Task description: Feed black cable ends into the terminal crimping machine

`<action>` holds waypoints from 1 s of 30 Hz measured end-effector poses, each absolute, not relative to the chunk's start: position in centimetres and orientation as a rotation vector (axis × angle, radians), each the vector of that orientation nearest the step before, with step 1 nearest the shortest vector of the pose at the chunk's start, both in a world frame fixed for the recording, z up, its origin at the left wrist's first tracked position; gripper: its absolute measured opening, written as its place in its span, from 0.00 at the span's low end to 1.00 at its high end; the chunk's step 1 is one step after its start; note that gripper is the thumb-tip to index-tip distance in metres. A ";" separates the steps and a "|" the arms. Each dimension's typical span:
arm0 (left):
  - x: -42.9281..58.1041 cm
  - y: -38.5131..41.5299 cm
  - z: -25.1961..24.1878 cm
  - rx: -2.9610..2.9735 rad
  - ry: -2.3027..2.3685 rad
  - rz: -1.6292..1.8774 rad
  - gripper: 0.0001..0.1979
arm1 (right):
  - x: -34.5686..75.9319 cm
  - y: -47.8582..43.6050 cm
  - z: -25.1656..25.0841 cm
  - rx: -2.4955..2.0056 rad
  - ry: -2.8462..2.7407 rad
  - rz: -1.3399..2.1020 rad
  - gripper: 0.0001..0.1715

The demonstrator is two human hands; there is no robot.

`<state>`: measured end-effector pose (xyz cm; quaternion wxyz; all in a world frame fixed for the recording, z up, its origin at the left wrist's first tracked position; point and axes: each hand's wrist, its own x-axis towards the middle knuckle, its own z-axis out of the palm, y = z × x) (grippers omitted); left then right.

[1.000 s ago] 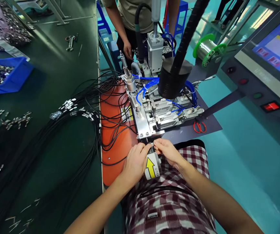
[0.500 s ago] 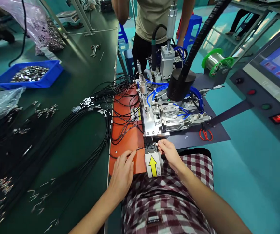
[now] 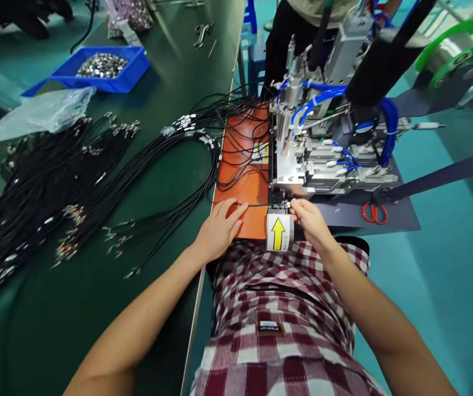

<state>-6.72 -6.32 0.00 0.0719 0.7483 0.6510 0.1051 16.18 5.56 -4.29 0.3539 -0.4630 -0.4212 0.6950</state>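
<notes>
My left hand (image 3: 219, 227) lies flat with fingers stretched out on the orange pad (image 3: 242, 165), its fingertips on a thin black cable (image 3: 257, 205) that runs right into a small black fixture (image 3: 278, 207). My right hand (image 3: 308, 221) is pinched on the cable's small metal end at that fixture, just above a white label with a yellow arrow (image 3: 278, 232). Directly behind the fixture stands the metal machine with blue tubes (image 3: 323, 154).
Bundles of black cables (image 3: 67, 181) with metal ends spread over the green bench at left. A blue bin of metal parts (image 3: 100, 69) and a plastic bag (image 3: 40, 113) lie further back. Red scissors (image 3: 374, 212) rest on the dark mat. Another person (image 3: 302, 22) stands behind the machine.
My left hand left the fixture, slid left along the cable and flattened on the orange pad. My right hand stays pinched at the fixture. The view swung left and lower.
</notes>
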 end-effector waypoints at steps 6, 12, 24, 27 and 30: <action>-7.5 -6.5 -0.9 2.325 1.887 0.425 0.24 | 16.2 5.9 -4.4 -1.210 -1.147 1.787 0.28; -7.2 -6.7 -1.1 2.271 1.918 0.445 0.24 | 16.5 5.6 -4.4 -1.223 -1.157 1.742 0.29; -7.1 -6.6 -1.5 2.291 1.996 0.365 0.25 | 23.0 2.4 -6.7 -1.310 -0.947 1.458 0.27; -7.1 -6.7 -1.5 2.276 2.014 0.287 0.26 | 24.4 1.1 -7.8 -1.368 -0.908 1.488 0.22; -7.2 -5.9 -1.4 2.266 2.030 0.239 0.26 | 24.9 0.3 -8.3 -1.422 -0.884 1.518 0.20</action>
